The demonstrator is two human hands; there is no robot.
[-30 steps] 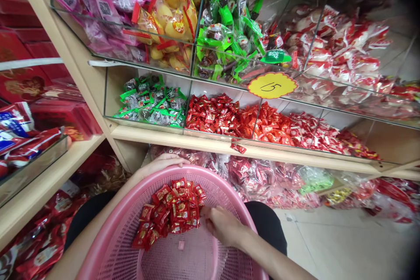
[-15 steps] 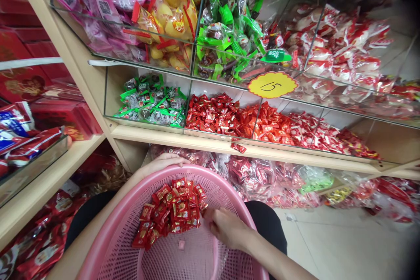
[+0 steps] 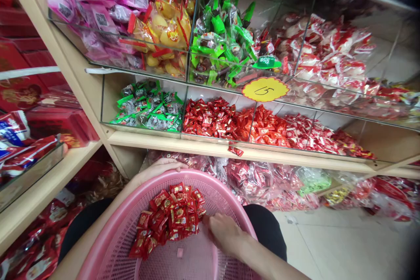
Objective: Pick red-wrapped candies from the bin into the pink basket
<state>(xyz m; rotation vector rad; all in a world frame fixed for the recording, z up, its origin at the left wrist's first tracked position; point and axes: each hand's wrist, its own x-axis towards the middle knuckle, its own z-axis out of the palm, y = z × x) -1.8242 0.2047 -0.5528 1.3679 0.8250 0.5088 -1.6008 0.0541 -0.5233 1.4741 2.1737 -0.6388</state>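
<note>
A pink plastic basket [image 3: 229, 192] with perforated walls rests between my knees. Inside, against its far left wall, lies a heap of red wrapped candies [image 3: 173, 212]. My left hand [image 3: 160, 169] curls over the far left rim, holding the basket with its forearm along the outside. Within the basket, my right hand [image 3: 223, 232] is closed at the right edge of the heap. Its fingertips are hidden from view, and I cannot make out what is between them.
Ahead, a wooden shelf [image 3: 197, 146] carries clear bins of wrapped sweets. One loose red candy [image 3: 235, 151] lies on its front edge. A yellow price tag [image 3: 265, 89] reads 15. Bagged candies [image 3: 249, 175] sit beneath, and red boxes [image 3: 59, 118] stand on the left shelf.
The view has shifted a little, so the shelves appear slightly lower and further left. My right hand stays by the heap, its fingers slightly lower. My left hand stays on the rim.
</note>
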